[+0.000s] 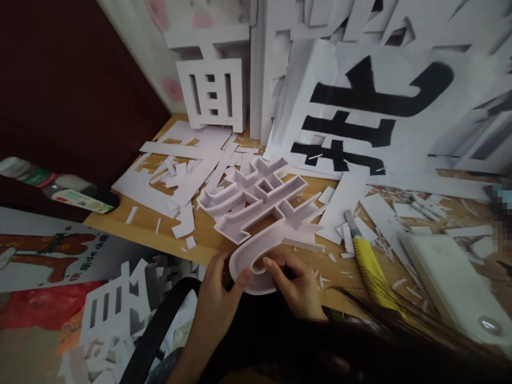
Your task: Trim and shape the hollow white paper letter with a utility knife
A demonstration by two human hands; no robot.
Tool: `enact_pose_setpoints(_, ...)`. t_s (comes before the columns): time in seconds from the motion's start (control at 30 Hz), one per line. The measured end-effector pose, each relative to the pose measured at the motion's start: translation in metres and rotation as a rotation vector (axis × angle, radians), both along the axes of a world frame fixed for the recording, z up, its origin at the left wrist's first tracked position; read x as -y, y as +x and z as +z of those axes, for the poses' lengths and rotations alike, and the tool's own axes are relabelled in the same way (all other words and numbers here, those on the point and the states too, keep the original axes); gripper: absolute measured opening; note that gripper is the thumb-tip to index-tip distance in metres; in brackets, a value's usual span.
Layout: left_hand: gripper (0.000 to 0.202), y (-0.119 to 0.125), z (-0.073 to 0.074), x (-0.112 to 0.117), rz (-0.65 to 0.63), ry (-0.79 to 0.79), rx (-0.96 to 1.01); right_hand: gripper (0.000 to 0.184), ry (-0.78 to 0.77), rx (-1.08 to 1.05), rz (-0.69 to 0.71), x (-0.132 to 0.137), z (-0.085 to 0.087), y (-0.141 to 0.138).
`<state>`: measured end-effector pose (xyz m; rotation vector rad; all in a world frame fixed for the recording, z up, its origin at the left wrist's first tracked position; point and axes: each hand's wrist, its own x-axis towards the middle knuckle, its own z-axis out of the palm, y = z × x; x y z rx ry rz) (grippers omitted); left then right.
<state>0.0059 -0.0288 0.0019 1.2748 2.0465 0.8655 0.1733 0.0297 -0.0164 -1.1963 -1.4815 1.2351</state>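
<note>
Head view: a hollow white character (276, 201), built of thin walls standing up from a flat face, is held at the near edge of a wooden table (138, 224), with its far part reaching over the tabletop. Its curved near end is gripped from both sides. By the left hand (222, 288), the left side of the curve is clasped, the thumb pressed near the inner wall and the fingers set along the outside. By the right hand (294, 282), the right side of the same curve is pinched, with the thumb tip placed at the inner opening. The two hands are kept close but apart.

Left of the character, cut sheets and white scraps (176, 178) are strewn. Beyond them, a finished-looking block character (200, 69) is stood upright near the wall. At the far right, a paper sheet (282, 128) printed with a bold black character (360, 101) is propped at a slant before stacked white pieces (416, 21). Near right, a yellow-handled utility knife (368, 264) is laid among offcuts, and a long white case (444, 277) is placed beside it. At the table's left edge, a white-capped bottle (70, 191) is seen; below, another white character (108, 309) is heaped with further pieces.
</note>
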Motion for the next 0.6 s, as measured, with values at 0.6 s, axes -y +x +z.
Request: enact_pose_setpoints(0.6,0.009,0.007,-0.002,0.008,-0.512,0.633,-0.437,0.045,-0.144,-0.215,0.021,-0.002,-0.006,-0.004)
